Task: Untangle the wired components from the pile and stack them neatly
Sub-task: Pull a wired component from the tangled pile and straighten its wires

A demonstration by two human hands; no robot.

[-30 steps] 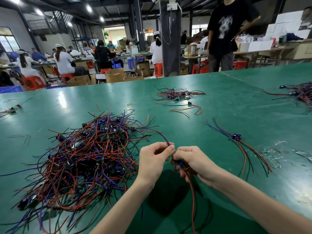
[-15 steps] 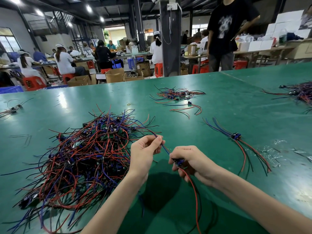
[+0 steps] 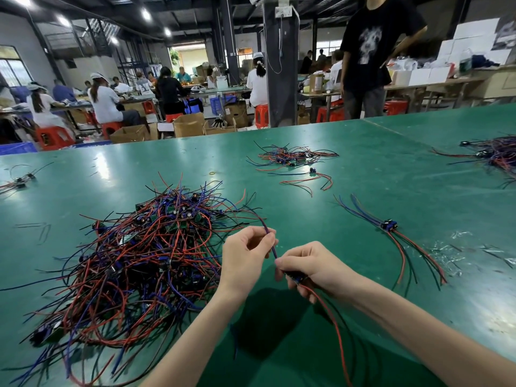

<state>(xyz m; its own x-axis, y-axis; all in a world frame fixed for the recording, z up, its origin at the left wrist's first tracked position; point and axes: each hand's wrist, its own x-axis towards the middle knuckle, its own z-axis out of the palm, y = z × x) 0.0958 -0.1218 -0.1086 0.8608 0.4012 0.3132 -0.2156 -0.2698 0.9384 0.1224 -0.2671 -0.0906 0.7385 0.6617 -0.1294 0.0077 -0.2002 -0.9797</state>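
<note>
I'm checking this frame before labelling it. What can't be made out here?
All in the head view:
- Component: mostly covered by right hand fingers.
- Its red wire: end cut off by bottom edge.
- Purple wire from left hand: far end lost in the pile.
- Right bundle: cropped by right edge.
- Board markings: too small.

red, blue and black wire pile (image 3: 134, 261) (green table (image 3: 391, 169)).
</note>
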